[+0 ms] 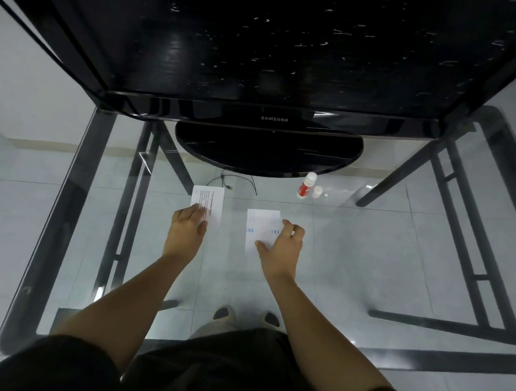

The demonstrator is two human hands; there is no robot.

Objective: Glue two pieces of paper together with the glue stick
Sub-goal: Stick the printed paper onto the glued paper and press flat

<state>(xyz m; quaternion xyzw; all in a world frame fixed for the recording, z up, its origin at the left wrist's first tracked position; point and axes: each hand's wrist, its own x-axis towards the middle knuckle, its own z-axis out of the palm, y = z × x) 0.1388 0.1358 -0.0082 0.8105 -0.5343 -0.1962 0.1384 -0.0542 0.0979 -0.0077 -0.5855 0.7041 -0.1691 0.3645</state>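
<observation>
We note the glue stick (306, 185) standing upright, uncapped, beyond and right of our right hand (281, 244), the nearer one, fingers spread on the right paper (261, 225); left hand (188, 226) flat on the left paper (210, 201).

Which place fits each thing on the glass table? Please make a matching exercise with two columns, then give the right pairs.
Things:
1. glue stick
2. small cap
3. paper with black text
4. paper with blue marks

Places:
A. under the left hand
B. under the right hand
C. standing near the monitor base
D. just right of the glue stick

Pairs: 1-C, 2-D, 3-A, 4-B
</observation>
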